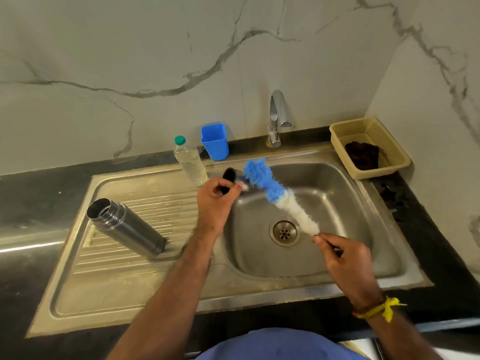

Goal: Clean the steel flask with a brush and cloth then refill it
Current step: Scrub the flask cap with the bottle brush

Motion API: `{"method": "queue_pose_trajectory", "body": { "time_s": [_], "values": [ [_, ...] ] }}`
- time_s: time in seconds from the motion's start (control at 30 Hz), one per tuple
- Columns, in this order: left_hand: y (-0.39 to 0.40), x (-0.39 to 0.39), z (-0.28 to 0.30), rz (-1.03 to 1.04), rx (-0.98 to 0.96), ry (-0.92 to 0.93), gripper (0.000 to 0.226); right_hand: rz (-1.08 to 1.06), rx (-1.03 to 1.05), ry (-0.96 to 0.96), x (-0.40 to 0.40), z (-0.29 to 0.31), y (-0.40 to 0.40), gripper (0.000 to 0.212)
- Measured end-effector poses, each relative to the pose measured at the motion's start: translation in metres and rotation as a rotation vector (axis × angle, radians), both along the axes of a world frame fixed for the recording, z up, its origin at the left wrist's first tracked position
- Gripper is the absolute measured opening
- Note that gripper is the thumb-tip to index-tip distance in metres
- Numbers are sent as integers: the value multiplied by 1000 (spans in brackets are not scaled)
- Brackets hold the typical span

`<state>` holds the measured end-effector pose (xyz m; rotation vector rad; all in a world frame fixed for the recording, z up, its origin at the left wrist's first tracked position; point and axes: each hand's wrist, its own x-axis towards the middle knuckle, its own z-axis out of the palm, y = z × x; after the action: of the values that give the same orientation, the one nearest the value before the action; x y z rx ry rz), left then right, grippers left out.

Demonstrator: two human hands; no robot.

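Holding: right hand [345, 258] pinches brush [272, 193] at its handle end; bristles point to 11 o'clock.
Left hand [215, 201]: curled round a dark object, blurred.
Flask [124, 226]: lying open on the drainboard at 9 o'clock of left hand, mouth toward 10 o'clock; left hand nearer.

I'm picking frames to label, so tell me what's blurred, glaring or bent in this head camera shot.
Head view: motion blur smears the left hand, the dark cap it grips and the right hand on the brush; the flask stays sharp; glare streaks the steel at left of the sink; wide-angle distortion bows the counter edges.
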<state>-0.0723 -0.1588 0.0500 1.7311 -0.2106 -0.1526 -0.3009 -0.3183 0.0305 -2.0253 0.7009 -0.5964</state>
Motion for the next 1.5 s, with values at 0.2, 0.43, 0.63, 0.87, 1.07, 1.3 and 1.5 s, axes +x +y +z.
{"method": "queue_pose_trajectory", "body": {
  "time_s": [0.2, 0.43, 0.63, 0.87, 1.07, 1.3, 1.5],
  "values": [
    [8, 8, 2, -241, 339, -370, 98, 100, -674, 184, 6, 16, -6, 15],
    [11, 8, 1, -291, 462, -440, 106, 307, 651, 567, 39, 61, -17, 33],
    [10, -1, -5, -327, 595, -515, 107, 261, -295, 541, 25, 34, -3, 23],
    [16, -14, -22, -165, 390, -306, 112, 243, -31, 470, 37, 24, 4, 29],
    [34, -15, -26, -66, 372, -246, 113, 282, 889, 561, 30, 10, 12, 36],
    [49, -18, -30, 116, 335, -101, 114, 253, 978, 446, 23, -7, 16, 37],
    [62, -11, -27, 261, 354, -66, 108, 44, 792, 311, 18, -17, 12, 34]
  ]
}}
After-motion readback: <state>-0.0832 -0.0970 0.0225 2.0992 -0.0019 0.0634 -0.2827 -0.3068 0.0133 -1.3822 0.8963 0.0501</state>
